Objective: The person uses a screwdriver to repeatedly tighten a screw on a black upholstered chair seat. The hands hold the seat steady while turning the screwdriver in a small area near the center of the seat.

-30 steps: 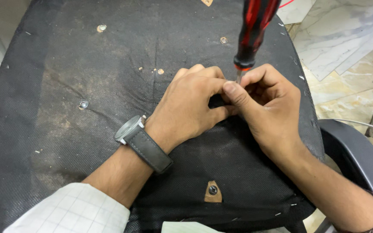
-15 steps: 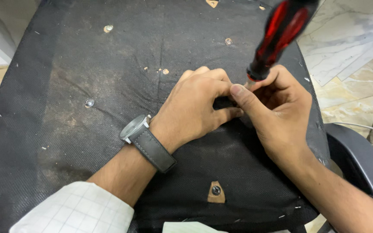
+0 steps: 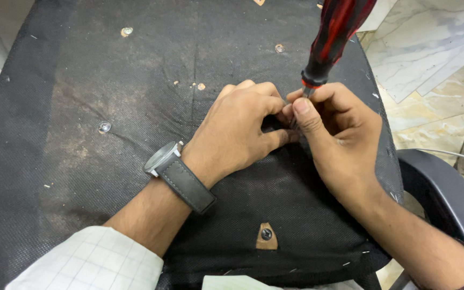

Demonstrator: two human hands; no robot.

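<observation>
2 hands hide the red-black screwdriver tip; handle cropped above.

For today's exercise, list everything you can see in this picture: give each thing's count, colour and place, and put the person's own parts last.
Chair underside: one, black dusty fabric, fills the view.
Screwdriver: one, red and black handle, upright at the top right.
Bolt: one, dark, in a brown cut-out near the bottom.
Armrest: one, grey, lower right.
Floor tiles: pale marble, right.
Wristwatch: one, grey strap, left wrist.
Left hand: pressed on the fabric.
Right hand: pinching the screwdriver shaft.
</observation>
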